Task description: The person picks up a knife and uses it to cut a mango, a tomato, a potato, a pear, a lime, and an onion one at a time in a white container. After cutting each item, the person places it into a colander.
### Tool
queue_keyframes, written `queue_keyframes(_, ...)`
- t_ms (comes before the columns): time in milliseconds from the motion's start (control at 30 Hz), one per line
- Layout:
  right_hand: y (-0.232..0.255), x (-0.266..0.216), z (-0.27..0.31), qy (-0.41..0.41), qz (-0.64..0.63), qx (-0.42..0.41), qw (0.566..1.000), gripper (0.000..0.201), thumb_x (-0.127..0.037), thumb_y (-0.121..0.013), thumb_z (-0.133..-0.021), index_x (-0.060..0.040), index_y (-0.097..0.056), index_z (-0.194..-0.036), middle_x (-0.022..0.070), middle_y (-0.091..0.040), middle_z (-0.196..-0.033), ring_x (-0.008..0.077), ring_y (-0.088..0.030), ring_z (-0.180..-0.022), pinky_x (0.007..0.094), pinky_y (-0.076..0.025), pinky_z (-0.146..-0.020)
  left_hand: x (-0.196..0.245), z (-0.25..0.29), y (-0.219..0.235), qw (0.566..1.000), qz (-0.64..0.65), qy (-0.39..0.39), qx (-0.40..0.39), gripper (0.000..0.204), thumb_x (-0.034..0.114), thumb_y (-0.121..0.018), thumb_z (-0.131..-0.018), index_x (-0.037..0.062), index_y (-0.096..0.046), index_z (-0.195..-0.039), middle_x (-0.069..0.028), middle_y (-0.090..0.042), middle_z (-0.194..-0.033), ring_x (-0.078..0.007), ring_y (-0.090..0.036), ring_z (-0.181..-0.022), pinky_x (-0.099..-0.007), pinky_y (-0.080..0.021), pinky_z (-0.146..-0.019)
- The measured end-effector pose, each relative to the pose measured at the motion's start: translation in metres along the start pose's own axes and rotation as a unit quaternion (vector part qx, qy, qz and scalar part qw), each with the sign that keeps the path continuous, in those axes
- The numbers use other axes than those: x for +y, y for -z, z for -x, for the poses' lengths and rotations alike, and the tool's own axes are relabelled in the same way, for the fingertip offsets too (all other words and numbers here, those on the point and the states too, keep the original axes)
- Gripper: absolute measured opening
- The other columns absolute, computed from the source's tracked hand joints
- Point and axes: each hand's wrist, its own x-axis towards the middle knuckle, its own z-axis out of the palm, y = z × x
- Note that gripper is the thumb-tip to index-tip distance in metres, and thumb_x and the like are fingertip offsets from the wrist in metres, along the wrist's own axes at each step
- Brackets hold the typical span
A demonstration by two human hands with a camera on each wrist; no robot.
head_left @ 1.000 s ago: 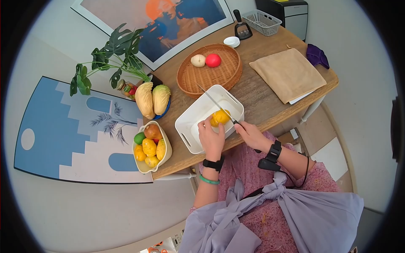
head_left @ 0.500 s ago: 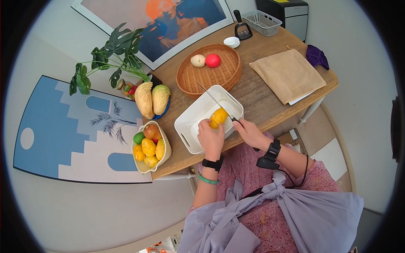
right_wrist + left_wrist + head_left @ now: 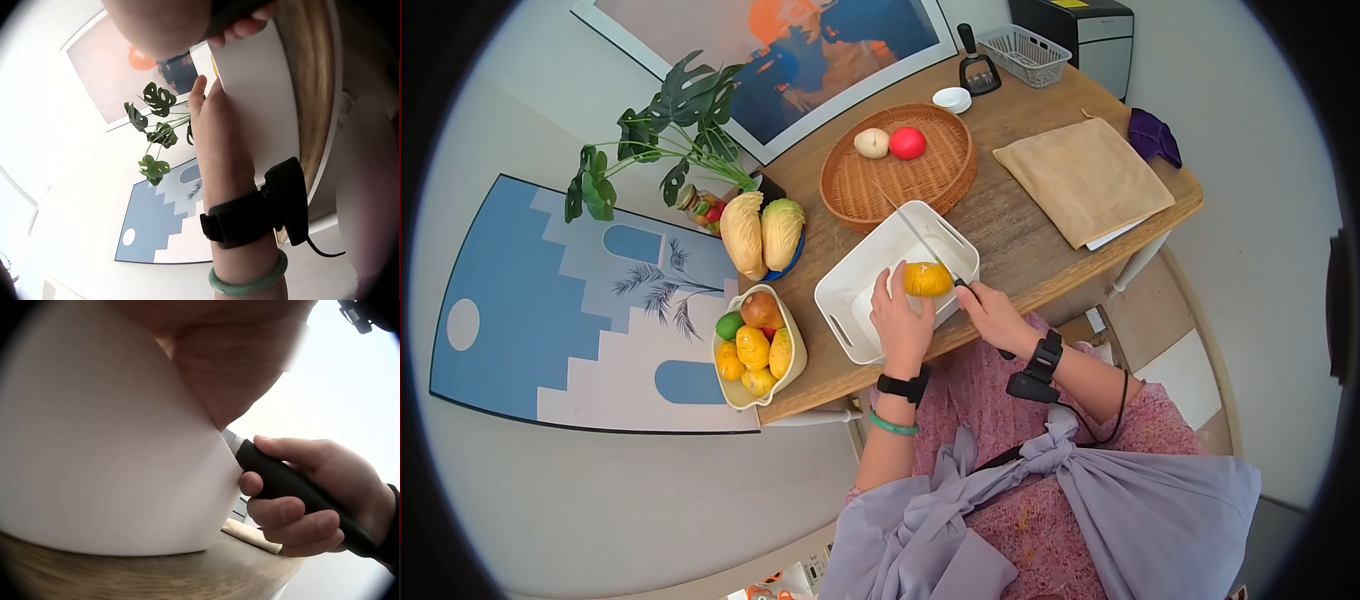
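A yellow mango (image 3: 927,279) lies in the white bin (image 3: 858,345) on the wooden table. My left hand (image 3: 903,325) reaches over the near rim, its fairly straight fingers and thumb at the fruit's left and lower edge. My right hand (image 3: 1003,323) grips the black handle of a knife (image 3: 922,240), whose long blade slants up and left across the bin, beside the mango's right end. Whether the blade touches the fruit, I cannot tell. The left wrist view shows the right fingers (image 3: 300,519) curled round the handle (image 3: 300,490).
Left of the bin stands a cream container (image 3: 795,372) of fruit, with cabbages (image 3: 782,235) behind. A wicker tray (image 3: 850,195) holds a pale item and a red one. At the right lie a beige cloth (image 3: 1085,175) and purple item (image 3: 1152,137); a grey basket (image 3: 1025,57) stands behind.
The mango has turned from slanted to nearly level. My left fingers have straightened and spread from their more curled hold. The right hand still grips the knife, with little movement.
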Motion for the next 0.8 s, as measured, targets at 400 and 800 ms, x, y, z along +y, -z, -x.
queue_keyframes(400,0.004,-0.01,0.005,-0.025,-0.001,-0.008,1.0,0.042,-0.034,-0.044,-0.1,0.0048,-0.055,-0.088,0.0236,-0.06,-0.076,0.0361,-0.059,-0.073,0.0419,-0.046,-0.066,-0.005,-0.013,-0.002,0.999,0.024,0.011,-0.044,0.047,0.022,-0.07,-0.075,0.0049,-0.052,-0.115,-0.0171,-0.057,-0.111,-0.0355,-0.053,-0.108,-0.0448,-0.042,-0.09)
queue_keyframes(800,-0.002,-0.014,0.006,-0.038,-0.004,-0.017,0.999,0.042,-0.034,-0.045,-0.1,0.0055,-0.053,-0.087,0.0281,-0.06,-0.076,0.0453,-0.06,-0.076,0.0463,-0.045,-0.066,-0.009,-0.009,-0.003,0.989,0.047,0.13,-0.042,0.053,0.025,-0.068,-0.08,0.0007,-0.047,-0.121,-0.0176,-0.059,-0.099,-0.0342,-0.06,-0.089,-0.043,-0.049,-0.076)
